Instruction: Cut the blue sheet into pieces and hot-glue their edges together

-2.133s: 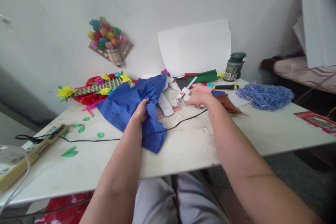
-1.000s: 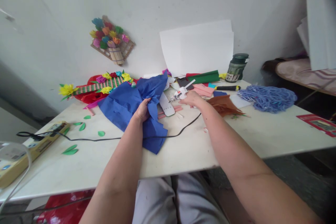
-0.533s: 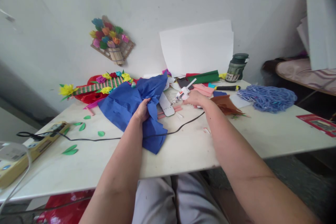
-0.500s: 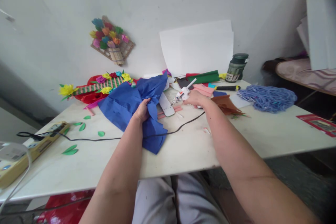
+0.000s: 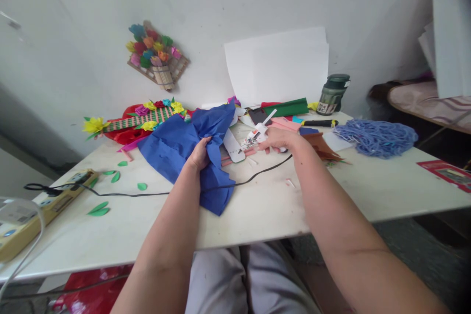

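My left hand (image 5: 200,153) is closed on a large crumpled sheet of blue crepe paper (image 5: 169,144), its thumb pressing a gathered fold. The paper spreads to both sides of the hand and hangs down toward the front of the table. At the right, my right hand (image 5: 278,139) is around the handle of a white hot glue gun (image 5: 257,132), fingers loosely curled. A glue stick juts from the gun's back, and its nozzle points down left beside a white card strip (image 5: 234,147). Part of the handle is hidden by the hand.
A black cord (image 5: 253,176) crosses the table and blue paper from a power strip (image 5: 55,206). Green paper leaves (image 5: 99,210) lie at left, near a flower-decorated piece (image 5: 140,120). Blue string (image 5: 375,137), a dark jar (image 5: 333,94) and coloured paper rolls (image 5: 287,107) stand right and behind.
My right hand has shifted slightly right and its fingers look looser around the glue gun. The left hand and blue paper have stayed where they were.
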